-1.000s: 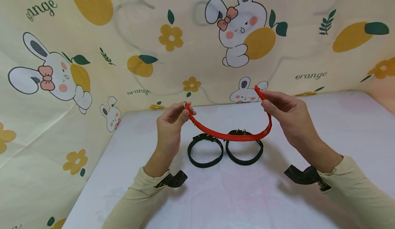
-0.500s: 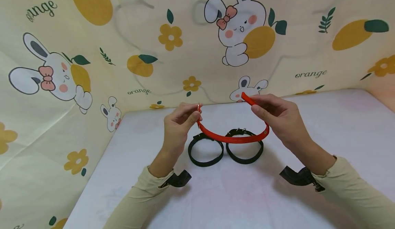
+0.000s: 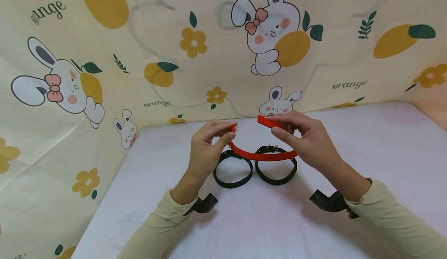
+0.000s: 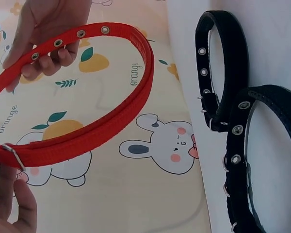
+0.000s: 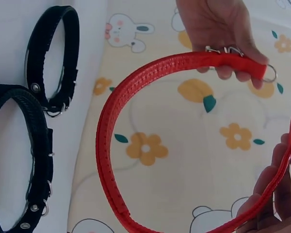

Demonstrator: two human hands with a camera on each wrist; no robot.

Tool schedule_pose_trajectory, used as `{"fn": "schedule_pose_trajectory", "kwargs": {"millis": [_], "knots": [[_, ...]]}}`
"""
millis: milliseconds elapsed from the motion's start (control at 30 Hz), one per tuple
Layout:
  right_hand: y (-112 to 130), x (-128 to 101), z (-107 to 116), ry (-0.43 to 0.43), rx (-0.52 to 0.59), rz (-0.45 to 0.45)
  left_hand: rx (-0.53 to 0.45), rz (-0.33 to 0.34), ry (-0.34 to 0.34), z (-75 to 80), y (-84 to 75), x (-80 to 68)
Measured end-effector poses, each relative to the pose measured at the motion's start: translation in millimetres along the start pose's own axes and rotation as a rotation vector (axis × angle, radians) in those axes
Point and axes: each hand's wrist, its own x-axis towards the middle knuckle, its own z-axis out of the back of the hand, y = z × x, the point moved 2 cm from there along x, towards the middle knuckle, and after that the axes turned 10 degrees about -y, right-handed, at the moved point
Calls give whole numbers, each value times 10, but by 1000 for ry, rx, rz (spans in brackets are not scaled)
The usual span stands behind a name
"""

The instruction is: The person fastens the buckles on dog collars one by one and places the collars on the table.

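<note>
A red collar (image 3: 260, 156) hangs in a curve above the white table (image 3: 251, 220), held at both ends. My left hand (image 3: 209, 142) pinches its buckle end with the metal ring (image 3: 235, 127). My right hand (image 3: 300, 137) pinches the tip end with the eyelet holes (image 4: 58, 42). In the right wrist view the red collar (image 5: 136, 121) bends into a loop, with the left hand (image 5: 223, 34) gripping the buckle end. The two ends stand a short way apart.
Two buckled black collars (image 3: 233, 170) (image 3: 276, 170) lie side by side on the table under the red one. A cartoon rabbit-and-orange cloth (image 3: 195, 42) rises as a wall behind and to the left. Black wrist mounts (image 3: 204, 204) sit on both sleeves.
Both hands have moved toward each other, bending the red collar into a tighter curve. The tip end now points at the buckle end.
</note>
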Motion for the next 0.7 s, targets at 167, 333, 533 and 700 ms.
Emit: {"fn": "schedule_pose_trajectory", "kwargs": {"millis": [167,333,533,700], "knots": [[6,-17,-30,17,-40,22,25,-2,0,-4,-13,-12],[-16,-32,-50,33,-88,9,41,-2,-12,-4,-11,-17],[-30,-42,-99,57,-82,24,58,3,-18,-5,-4,-23],[-36,-59,-118,70,-74,40,52,-8,-28,-21,-3,-37]]}}
